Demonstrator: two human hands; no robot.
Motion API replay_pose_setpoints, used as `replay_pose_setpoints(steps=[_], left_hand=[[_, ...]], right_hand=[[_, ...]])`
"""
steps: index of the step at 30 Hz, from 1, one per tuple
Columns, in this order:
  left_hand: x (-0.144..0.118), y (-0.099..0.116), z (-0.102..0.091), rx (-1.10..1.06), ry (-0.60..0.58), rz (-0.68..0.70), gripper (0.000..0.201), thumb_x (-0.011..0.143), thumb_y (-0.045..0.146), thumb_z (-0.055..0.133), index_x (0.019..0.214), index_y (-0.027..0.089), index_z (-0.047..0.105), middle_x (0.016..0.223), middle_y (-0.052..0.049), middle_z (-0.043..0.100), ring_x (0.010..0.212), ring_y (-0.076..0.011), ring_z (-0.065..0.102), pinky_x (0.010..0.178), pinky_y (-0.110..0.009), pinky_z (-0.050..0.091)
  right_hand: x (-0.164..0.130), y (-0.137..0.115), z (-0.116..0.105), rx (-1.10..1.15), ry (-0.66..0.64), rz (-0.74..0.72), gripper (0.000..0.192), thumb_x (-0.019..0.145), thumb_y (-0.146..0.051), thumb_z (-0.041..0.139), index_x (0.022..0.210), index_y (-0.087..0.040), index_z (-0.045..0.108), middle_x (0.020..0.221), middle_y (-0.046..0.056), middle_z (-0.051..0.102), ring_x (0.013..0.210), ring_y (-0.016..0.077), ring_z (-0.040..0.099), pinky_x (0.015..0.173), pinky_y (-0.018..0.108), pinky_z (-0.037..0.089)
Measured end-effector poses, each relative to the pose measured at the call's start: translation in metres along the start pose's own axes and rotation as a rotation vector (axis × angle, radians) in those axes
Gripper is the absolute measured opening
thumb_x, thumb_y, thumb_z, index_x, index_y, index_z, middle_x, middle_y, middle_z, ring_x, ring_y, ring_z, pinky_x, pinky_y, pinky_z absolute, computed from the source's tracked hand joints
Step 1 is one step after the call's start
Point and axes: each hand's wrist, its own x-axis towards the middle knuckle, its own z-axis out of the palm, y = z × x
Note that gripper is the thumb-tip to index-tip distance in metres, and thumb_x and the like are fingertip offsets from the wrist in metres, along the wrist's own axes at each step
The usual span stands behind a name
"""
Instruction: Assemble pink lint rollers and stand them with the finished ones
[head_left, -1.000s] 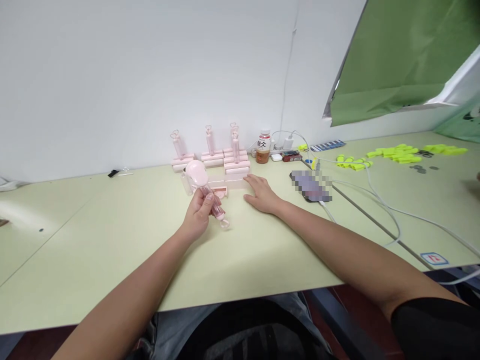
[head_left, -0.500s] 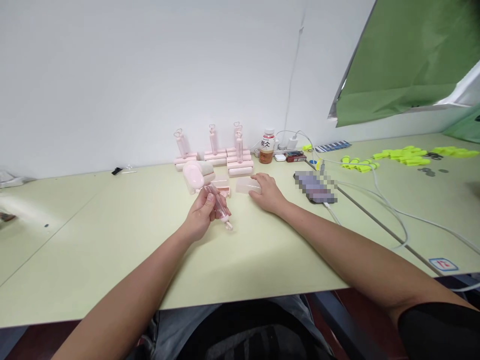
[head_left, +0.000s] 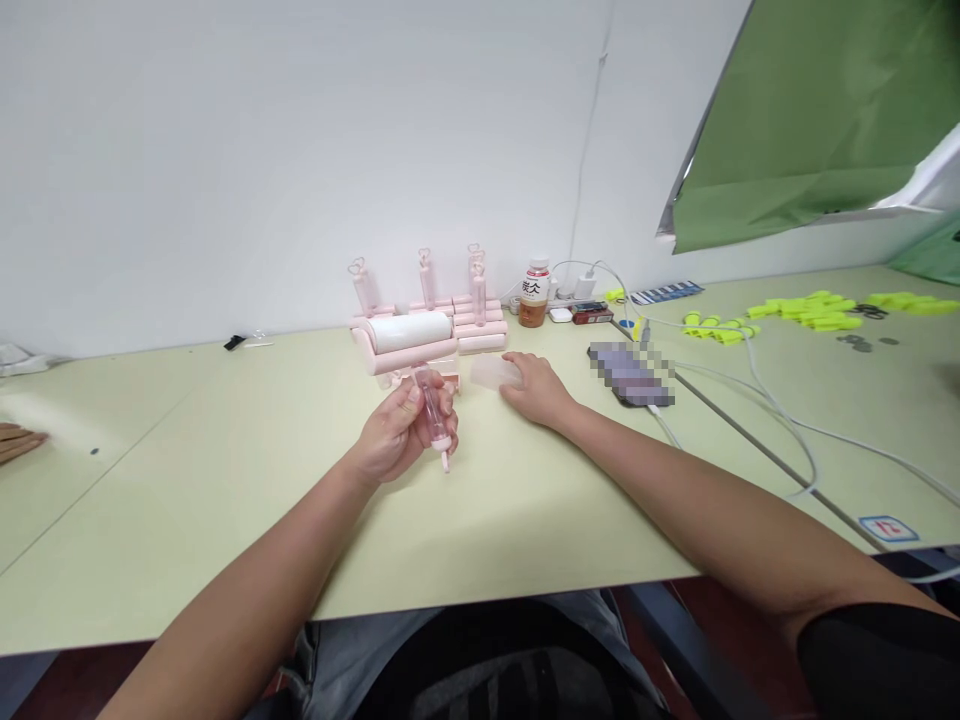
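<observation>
Two hands, left [head_left: 394, 432] gripping pink lint roller [head_left: 409, 345] handle, right [head_left: 534, 388] resting on clear cover [head_left: 491, 372]

Phone [head_left: 631, 372] on the table right of the right hand: face pixelated, nothing readable.

Clear cover [head_left: 495, 372] under the right hand's [head_left: 534, 390] fingertips: near end hidden by the fingers; shape hard to make out.

Lint roller [head_left: 409, 345]: handle partly hidden inside the left hand [head_left: 394, 432].

Small pink piece [head_left: 442, 378] behind the roller handle: mostly hidden, kind unclear.

Bottle [head_left: 534, 294] label: print too small to read.

Brownish object [head_left: 19, 441] at left edge: cut off, cannot tell what.

Green sheet [head_left: 817, 110] cut by top and right edges.

Blue-bordered sticker [head_left: 887, 526]: mark illegible.
</observation>
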Motion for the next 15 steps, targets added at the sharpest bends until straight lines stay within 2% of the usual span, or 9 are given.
replay_pose_setpoints(steps=[3,7,9,12,15], left_hand=[[0.001,-0.003,-0.002,0.077,0.042,-0.007,0.031,0.087,0.042,0.063,0.105,0.019,0.054,0.075,0.0,0.055,0.057,-0.0113,0.054,0.047,-0.023,0.042],[0.001,-0.006,-0.001,0.124,0.035,-0.125,0.029,0.089,0.047,0.057,0.1,0.021,0.049,0.063,0.005,0.049,0.04,-0.0066,0.039,0.039,-0.019,0.032],[0.0,-0.008,0.001,0.185,0.033,-0.179,0.028,0.09,0.048,0.055,0.093,0.024,0.042,0.061,0.007,0.049,0.037,-0.0061,0.037,0.036,-0.017,0.029],[-0.002,-0.01,0.002,0.332,0.032,-0.207,0.031,0.089,0.048,0.057,0.087,0.023,0.039,0.063,0.007,0.053,0.035,-0.0049,0.041,0.034,-0.015,0.026],[-0.002,-0.011,0.001,0.408,0.021,-0.258,0.032,0.089,0.049,0.057,0.086,0.021,0.041,0.063,0.005,0.057,0.035,-0.0047,0.043,0.034,-0.015,0.025]], right_hand=[[0.001,-0.003,-0.004,0.119,0.04,0.03,0.046,0.076,-0.03,0.057,0.121,-0.017,0.057,0.116,0.013,0.064,0.106,0.0298,0.057,0.095,0.048,0.044],[0.001,-0.01,-0.014,0.705,0.089,0.074,0.043,0.077,-0.039,0.058,0.116,-0.022,0.053,0.119,0.008,0.063,0.104,0.0246,0.06,0.086,0.041,0.05],[-0.001,-0.015,-0.021,0.921,0.087,0.093,0.042,0.074,-0.04,0.062,0.112,-0.025,0.052,0.117,0.006,0.063,0.1,0.0238,0.061,0.082,0.04,0.052],[-0.008,-0.025,-0.033,1.044,0.049,0.116,0.04,0.074,-0.041,0.063,0.11,-0.027,0.051,0.111,0.004,0.062,0.092,0.0222,0.063,0.078,0.039,0.053],[-0.016,-0.034,-0.042,1.035,0.001,0.121,0.042,0.076,-0.045,0.061,0.112,-0.027,0.05,0.111,0.005,0.063,0.088,0.0216,0.064,0.074,0.037,0.053]])
